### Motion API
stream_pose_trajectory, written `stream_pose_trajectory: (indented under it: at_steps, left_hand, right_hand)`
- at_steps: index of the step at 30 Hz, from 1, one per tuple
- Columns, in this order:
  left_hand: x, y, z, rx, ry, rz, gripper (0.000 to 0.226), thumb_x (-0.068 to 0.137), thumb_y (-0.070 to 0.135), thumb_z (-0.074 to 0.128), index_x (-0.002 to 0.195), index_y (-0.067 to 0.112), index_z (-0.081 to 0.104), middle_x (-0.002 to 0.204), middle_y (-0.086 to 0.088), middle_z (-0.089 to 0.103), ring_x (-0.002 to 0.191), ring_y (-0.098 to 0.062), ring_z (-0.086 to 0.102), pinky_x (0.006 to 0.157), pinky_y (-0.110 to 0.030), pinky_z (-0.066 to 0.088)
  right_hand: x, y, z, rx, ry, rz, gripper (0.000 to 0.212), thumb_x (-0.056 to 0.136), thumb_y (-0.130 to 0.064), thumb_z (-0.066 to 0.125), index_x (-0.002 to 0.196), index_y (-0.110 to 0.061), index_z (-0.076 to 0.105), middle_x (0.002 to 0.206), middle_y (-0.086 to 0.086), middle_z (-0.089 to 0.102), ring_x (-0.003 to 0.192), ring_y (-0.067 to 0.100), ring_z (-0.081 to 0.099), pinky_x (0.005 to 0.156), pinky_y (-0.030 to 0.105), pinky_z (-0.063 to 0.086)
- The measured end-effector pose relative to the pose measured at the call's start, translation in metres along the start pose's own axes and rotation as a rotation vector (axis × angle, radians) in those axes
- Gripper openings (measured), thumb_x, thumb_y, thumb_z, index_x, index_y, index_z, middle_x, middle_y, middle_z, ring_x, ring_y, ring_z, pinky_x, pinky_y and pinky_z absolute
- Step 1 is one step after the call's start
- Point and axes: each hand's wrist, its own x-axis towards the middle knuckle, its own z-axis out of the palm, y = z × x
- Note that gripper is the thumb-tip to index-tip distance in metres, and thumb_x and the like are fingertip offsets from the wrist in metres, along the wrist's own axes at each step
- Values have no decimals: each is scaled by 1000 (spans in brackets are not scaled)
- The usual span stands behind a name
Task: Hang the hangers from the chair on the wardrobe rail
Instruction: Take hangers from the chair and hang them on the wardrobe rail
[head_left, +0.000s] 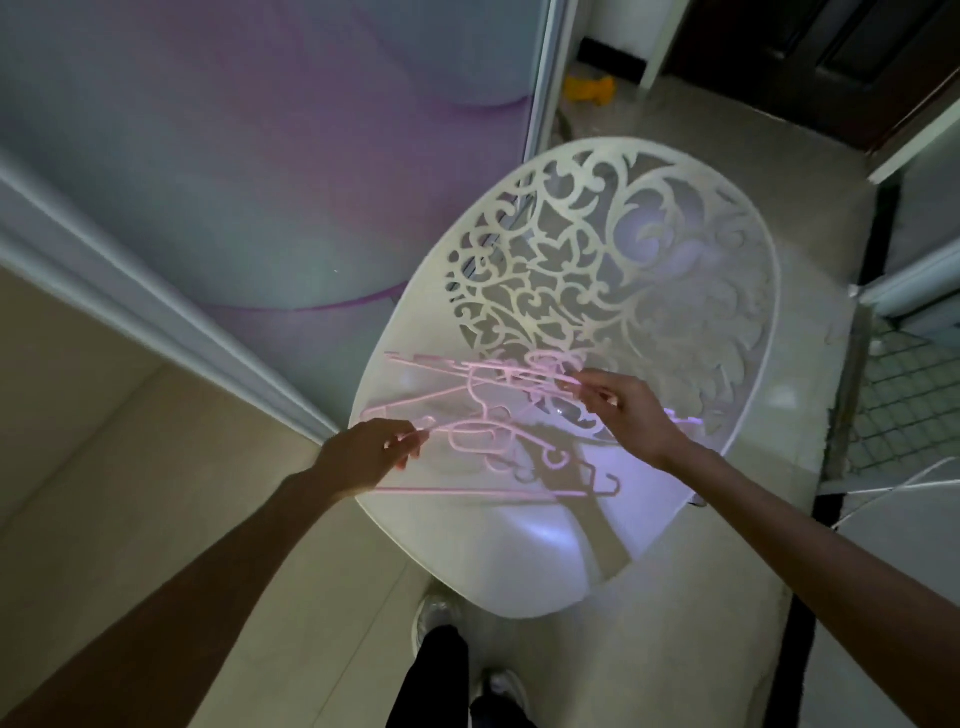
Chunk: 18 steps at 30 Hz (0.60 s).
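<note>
A white chair (519, 561) with a cut-out scrollwork back stands in front of me. Several pink plastic hangers (483, 410) lie tangled on its seat. My left hand (363, 457) is at the seat's left edge, its fingertips pinching the end of one pink hanger. My right hand (628, 410) reaches in from the right, and its thumb and fingers pinch a hanger bar near the chair back. The wardrobe rail is out of view.
A sliding wardrobe door (234, 156) with a purple and pale pattern fills the upper left, its white frame (156, 312) running diagonally. A yellow object (589, 88) lies on the floor behind the chair. A dark door (831, 52) stands at the upper right. My shoes (436, 618) are below.
</note>
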Motion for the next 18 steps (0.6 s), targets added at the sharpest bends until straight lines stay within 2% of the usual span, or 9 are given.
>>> stream_pose_trajectory:
  at_steps: [1,3,6,8,10,12,13,15,18]
  left_hand:
    - [-11,6,-8,21,-19,-20,44,80,73,25,65,39,50,61,13,58,62,-1,55,65,-24,42]
    - [-33,20,-24,78,-22,-50,40,92,58,34,63,36,49,61,12,57,64,-5,55,65,-23,39]
    - [-73,41,-47,198,51,-80,39,94,55,33,72,32,56,69,12,60,73,-3,57,73,-23,42]
    - [-105,52,-61,243,138,-114,43,94,57,31,82,29,61,76,12,64,78,-4,59,78,-23,43]
    - [-137,54,-75,194,202,-162,46,93,59,30,88,28,64,82,12,69,81,-8,64,80,-25,48]
    - [-174,50,-86,76,254,-216,41,92,57,35,90,31,66,78,17,70,71,-4,66,76,-26,53]
    - [-195,48,-93,23,283,-244,34,93,54,37,84,35,64,73,22,69,63,1,66,70,-25,53]
    - [-246,42,-105,-4,384,-285,30,95,48,38,72,41,57,68,25,68,54,6,64,63,-22,51]
    - [-305,38,-115,66,474,-370,24,96,44,39,79,38,56,74,17,69,66,-6,66,72,-26,53]
  right_hand:
    - [-2,-12,-6,-88,-2,-47,24,94,-9,51,112,-15,68,80,-10,61,67,10,52,68,31,43]
    - [-2,-31,-19,-222,14,-71,25,95,-11,50,112,-15,67,82,-4,60,73,18,54,69,33,41]
    - [-5,-58,-38,-337,-3,20,25,97,-17,45,112,-16,65,76,-1,56,76,22,55,69,33,41]
    - [-11,-80,-52,-335,-59,38,25,98,-21,43,104,-12,66,69,-1,53,70,20,52,61,29,38]
    - [-22,-107,-63,-309,-121,17,24,97,-33,44,90,-18,62,61,-7,50,61,15,49,54,20,33]
    - [-33,-132,-71,-287,-160,16,28,94,-40,49,82,-19,63,54,-11,51,55,7,48,53,19,33]
    - [-38,-146,-75,-303,-160,19,32,93,-41,52,73,-19,64,49,-10,51,53,6,48,53,19,33]
    - [-51,-175,-75,-348,-132,-9,47,89,-48,53,51,-21,51,43,-7,48,49,9,46,53,21,32]
    - [-62,-206,-71,-392,-46,-24,63,85,-57,52,44,-16,29,42,-1,35,47,16,40,53,28,29]
